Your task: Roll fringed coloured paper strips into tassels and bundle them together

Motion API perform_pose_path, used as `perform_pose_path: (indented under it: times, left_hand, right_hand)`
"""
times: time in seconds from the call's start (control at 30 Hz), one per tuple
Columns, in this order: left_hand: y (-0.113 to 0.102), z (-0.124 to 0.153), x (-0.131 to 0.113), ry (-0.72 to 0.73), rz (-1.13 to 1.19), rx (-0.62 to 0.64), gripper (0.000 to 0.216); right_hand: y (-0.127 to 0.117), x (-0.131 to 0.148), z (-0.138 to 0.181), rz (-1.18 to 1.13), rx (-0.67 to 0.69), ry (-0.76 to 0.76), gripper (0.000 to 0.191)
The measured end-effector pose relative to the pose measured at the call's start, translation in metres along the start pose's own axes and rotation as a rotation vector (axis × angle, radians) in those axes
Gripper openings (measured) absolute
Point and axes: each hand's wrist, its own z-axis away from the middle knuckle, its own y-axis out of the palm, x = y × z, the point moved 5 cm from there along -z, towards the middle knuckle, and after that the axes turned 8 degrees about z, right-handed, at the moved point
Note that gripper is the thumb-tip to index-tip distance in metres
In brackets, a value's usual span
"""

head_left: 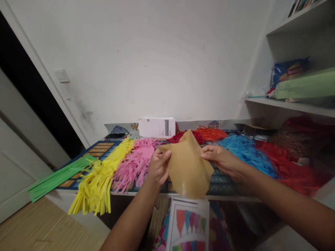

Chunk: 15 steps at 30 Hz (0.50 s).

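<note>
Between my two hands hangs a tan sheet of paper (188, 167), creased and spread over the table's front edge. My left hand (159, 165) pinches its left side, thumb on top. At its upper right side, my right hand (218, 158) grips the paper between thumb and fingers. Just below the sheet, a printed page (188, 223) with pictures of coloured tassels rests low in front of me. Pink fringed paper (133, 162) lies beside my left hand, and blue fringed paper (246, 153) lies behind my right.
Further left are yellow fringed paper (99, 181) and green paper strips (60, 177) jutting past the table edge. Red fringe (288, 167) lies at right, orange fringe (210, 133) at the back. A white box (157, 127) leans on the wall. Shelves (293, 104) stand at right.
</note>
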Motion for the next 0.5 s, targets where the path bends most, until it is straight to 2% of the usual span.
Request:
perform_pose_path:
  times: [0.07, 0.13, 0.17, 0.23, 0.3, 0.37, 0.43, 0.5]
  left_hand:
    - [-0.016, -0.006, -0.012, 0.066, -0.166, -0.052, 0.047]
    - [-0.025, -0.009, -0.033, 0.24, -0.407, -0.122, 0.056]
    - [-0.023, -0.009, -0.043, 0.334, -0.536, -0.12, 0.065]
    - [-0.003, -0.006, -0.053, 0.439, -0.769, -0.004, 0.083]
    - [0.024, -0.003, -0.049, 0.394, -0.918, 0.196, 0.084]
    - [0.044, -0.001, -0.041, 0.263, -0.972, 0.307, 0.054]
    - [0.05, -0.002, -0.036, 0.144, -0.948, 0.292, 0.022]
    - [0.044, -0.002, -0.038, 0.1, -0.882, 0.2, 0.015]
  right_hand:
    - [-0.009, 0.009, 0.006, 0.062, -0.087, -0.051, 0.039]
    - [-0.015, 0.021, 0.011, 0.268, -0.151, -0.142, 0.031]
    - [-0.015, 0.027, 0.013, 0.405, -0.149, -0.195, 0.027]
    - [-0.006, 0.037, 0.016, 0.664, -0.09, -0.292, 0.021]
    - [0.007, 0.045, 0.018, 0.833, -0.014, -0.369, 0.019]
    - [0.017, 0.052, 0.021, 0.916, -0.01, -0.433, 0.019]
    - [0.018, 0.059, 0.026, 0.944, -0.078, -0.495, 0.02]
    - [0.013, 0.064, 0.031, 0.935, -0.17, -0.529, 0.022]
